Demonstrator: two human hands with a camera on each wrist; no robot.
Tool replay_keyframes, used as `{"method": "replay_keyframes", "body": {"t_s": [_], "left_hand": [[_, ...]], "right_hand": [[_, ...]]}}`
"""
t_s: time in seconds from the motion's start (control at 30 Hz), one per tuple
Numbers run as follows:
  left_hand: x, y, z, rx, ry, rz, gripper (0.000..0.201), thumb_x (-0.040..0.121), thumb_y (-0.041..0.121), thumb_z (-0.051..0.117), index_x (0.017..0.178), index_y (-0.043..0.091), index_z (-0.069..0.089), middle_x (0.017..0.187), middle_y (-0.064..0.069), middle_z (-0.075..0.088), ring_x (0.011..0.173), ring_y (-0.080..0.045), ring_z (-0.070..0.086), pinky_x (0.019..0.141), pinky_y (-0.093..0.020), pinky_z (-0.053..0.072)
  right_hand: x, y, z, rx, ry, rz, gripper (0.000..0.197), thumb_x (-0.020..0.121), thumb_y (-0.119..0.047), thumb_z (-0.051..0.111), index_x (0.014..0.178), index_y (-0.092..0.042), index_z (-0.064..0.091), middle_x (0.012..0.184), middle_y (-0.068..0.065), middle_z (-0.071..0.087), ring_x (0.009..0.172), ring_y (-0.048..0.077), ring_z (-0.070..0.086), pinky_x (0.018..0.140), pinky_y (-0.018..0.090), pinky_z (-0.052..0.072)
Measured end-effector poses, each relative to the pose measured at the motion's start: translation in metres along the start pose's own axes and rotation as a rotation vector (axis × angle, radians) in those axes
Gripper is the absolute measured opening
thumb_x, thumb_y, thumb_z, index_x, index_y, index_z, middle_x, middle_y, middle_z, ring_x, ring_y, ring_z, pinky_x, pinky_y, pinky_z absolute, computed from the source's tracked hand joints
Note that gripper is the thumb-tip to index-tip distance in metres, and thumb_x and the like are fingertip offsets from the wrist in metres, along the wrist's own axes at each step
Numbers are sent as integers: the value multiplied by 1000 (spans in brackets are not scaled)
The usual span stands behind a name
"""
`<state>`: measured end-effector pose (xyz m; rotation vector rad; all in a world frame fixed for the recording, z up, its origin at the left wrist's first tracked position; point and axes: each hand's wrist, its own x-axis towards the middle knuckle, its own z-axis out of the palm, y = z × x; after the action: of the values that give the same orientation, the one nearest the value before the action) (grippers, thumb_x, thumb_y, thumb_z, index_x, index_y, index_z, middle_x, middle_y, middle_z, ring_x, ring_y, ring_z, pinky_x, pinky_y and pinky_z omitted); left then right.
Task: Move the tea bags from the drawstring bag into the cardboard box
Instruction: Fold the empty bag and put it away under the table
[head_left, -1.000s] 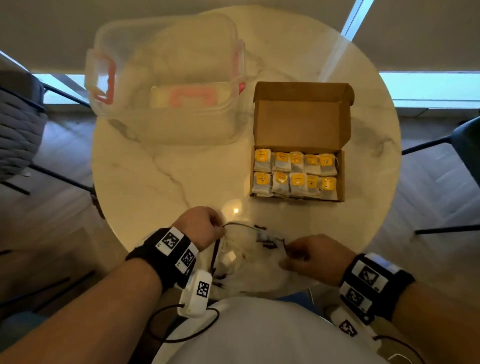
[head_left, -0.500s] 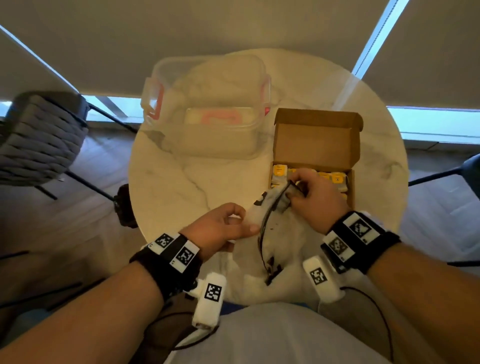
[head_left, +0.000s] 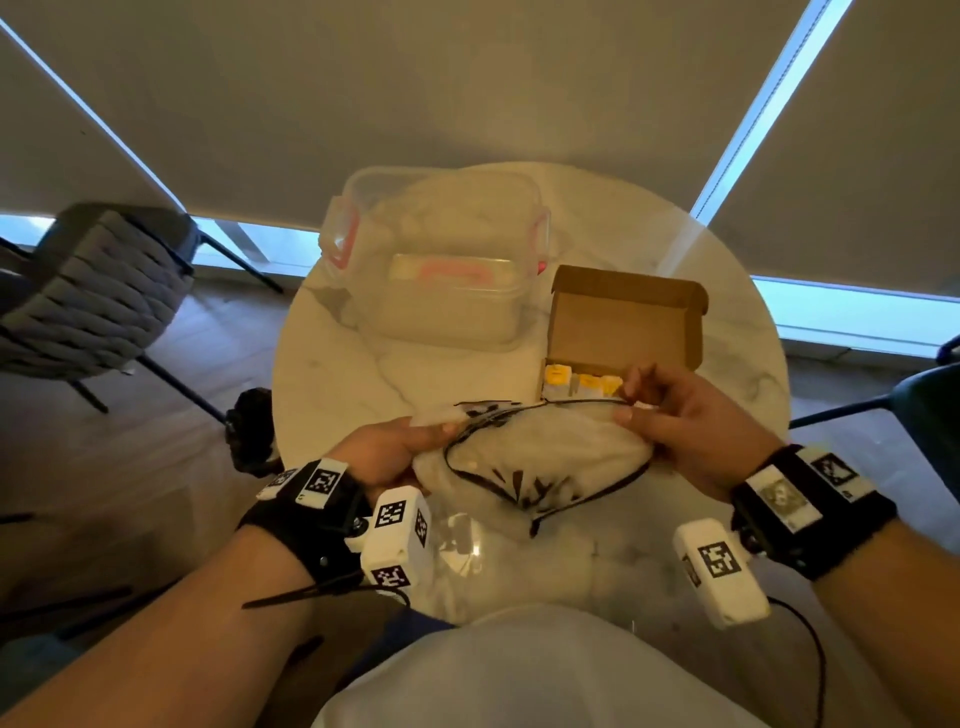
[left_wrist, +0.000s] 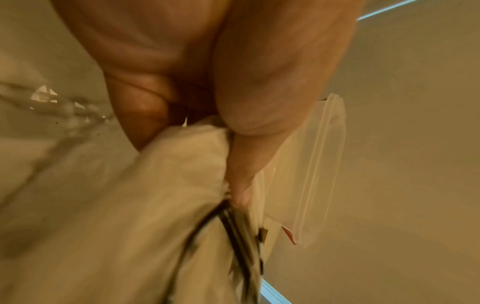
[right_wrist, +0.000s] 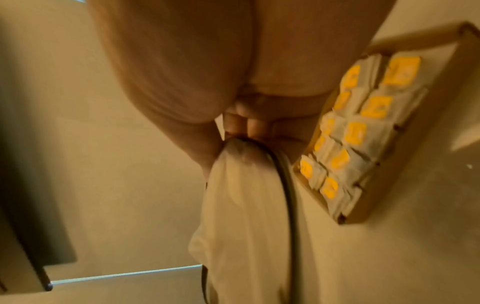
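Gripping the drawstring bag (head_left: 540, 457) at opposite ends of its mouth, both hands hold it stretched just above the near part of the table (head_left: 363, 374). The left hand (head_left: 387, 449) pinches the gathered cloth and the black cord (head_left: 571, 402) at the bag's left corner; the left wrist view shows thumb and curled fingers (left_wrist: 140, 111) closed on bunched fabric. The right hand (head_left: 696, 415) pinches the cord and the rim of the bag at its right corner, thumb against fingertips; the right wrist view shows cloth and cord (right_wrist: 285, 176) drawn out from between them. The bag's body sags between the two hands, cord loops trailing over it.

The cardboard box (head_left: 623, 322) stands open just beyond the right hand, its lid flap upright. The tea bags (right_wrist: 355, 131) with yellow tags fill it in two rows; from the head view the right hand hides most of them. Whether any tea bag is inside the drawstring bag cannot be told.

The table is round with a pale marbled top. A clear plastic container (head_left: 441, 260) with red clasps sits left of the box, toward the far edge. A grey chair (head_left: 88, 296) stands to the left on a wooden floor, and drawn roller blinds (head_left: 467, 93) cover the windows behind.
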<state>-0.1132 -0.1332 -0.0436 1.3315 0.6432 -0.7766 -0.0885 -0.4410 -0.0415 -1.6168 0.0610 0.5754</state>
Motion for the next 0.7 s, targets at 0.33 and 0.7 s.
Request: {"method": "replay_keyframes", "body": {"t_s": [0.33, 0.7], "left_hand": [[8, 7, 30, -210, 19, 106, 51, 77, 21, 84, 122, 4, 66, 112, -21, 74, 104, -37, 72, 95, -53, 55], [-3, 21, -48, -164, 142, 147, 29, 80, 4, 74, 106, 8, 63, 107, -22, 70, 80, -27, 64, 43, -21, 51]], "right_hand": [[19, -20, 58, -888, -107, -85, 60, 66, -91, 55, 100, -45, 73, 129, -12, 51, 124, 12, 47, 104, 42, 45], [58, -16, 48, -452, 152, -10, 16, 90, -37, 72, 82, -25, 78, 77, -3, 76, 75, 15, 71, 76, 42, 59]]}}
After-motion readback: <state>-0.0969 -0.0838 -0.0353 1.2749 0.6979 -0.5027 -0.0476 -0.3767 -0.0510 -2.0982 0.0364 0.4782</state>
